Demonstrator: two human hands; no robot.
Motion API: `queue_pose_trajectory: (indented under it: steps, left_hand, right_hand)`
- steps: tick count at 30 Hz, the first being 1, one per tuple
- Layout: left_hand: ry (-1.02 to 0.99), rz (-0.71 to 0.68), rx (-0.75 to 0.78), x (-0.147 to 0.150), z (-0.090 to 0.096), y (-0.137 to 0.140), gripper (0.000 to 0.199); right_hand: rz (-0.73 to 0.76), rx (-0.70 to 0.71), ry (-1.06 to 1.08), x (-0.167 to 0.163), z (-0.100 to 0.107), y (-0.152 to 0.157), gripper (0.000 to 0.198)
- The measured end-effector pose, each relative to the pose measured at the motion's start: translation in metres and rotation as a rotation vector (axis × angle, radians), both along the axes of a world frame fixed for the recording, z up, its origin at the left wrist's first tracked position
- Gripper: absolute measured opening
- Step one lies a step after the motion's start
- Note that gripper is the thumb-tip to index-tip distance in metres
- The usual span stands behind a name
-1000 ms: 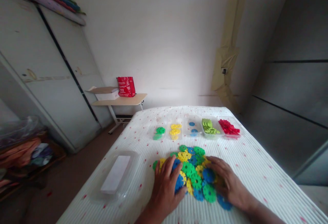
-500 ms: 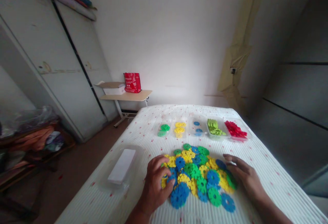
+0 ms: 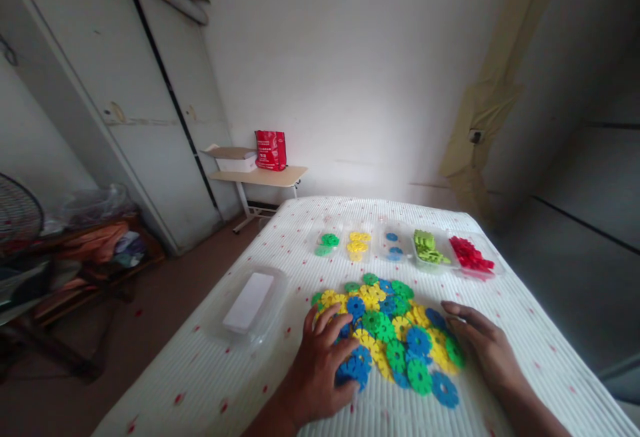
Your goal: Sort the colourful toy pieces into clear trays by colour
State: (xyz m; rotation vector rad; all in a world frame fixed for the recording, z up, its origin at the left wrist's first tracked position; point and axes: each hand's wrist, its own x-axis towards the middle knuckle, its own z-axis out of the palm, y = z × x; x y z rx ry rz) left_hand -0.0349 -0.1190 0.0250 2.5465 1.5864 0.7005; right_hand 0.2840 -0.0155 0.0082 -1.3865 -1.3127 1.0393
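Note:
A loose pile of flower-shaped plastic discs [image 3: 395, 337] in blue, green and yellow lies spread on the table. My left hand [image 3: 323, 364] rests over its left edge, fingers apart, with blue discs [image 3: 356, 367] partly under it. At the opposite edge my right hand [image 3: 483, 344] lies on its side, fingers stretched out beside a dark blue disc [image 3: 436, 318] and a green disc [image 3: 454, 352]. Neither hand visibly holds a disc. My left palm hides some of the pile.
Behind the pile stand clear tubs with green discs [image 3: 329, 240], yellow discs [image 3: 358, 245], blue discs [image 3: 395, 252], lime pieces [image 3: 427, 248] and red pieces [image 3: 471, 255]. Left is a clear container [image 3: 277, 290] with a white slab [image 3: 249, 300]. A ribbed cloth [image 3: 200, 384] covers the table.
My left hand has moved slightly right and toward me over the pile, and its fingers have spread. My right hand is almost unmoved. The view has turned a little left.

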Motion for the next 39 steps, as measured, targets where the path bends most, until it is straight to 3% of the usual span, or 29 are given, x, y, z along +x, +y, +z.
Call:
queue_pose_trajectory:
  steps: [22,30,35,39]
  left_hand:
    - [-0.117,-0.08,0.129,0.012,0.001,-0.004,0.02]
    - [-0.135,-0.153,0.22,0.018,-0.012,-0.004,0.004]
    - [-0.116,-0.123,0.283,0.02,-0.016,-0.002,0.014]
    - [-0.177,0.005,0.229,0.018,-0.014,0.004,0.02]
  right_hand:
    - [0.014,0.02,-0.039,-0.009,0.011,-0.006,0.042]
    - [0.039,0.048,-0.081,-0.008,0.012,-0.008,0.036]
    - [0.021,0.05,-0.057,-0.011,0.012,-0.008,0.036]
    - [0.043,0.065,-0.049,-0.012,0.011,-0.009,0.034]
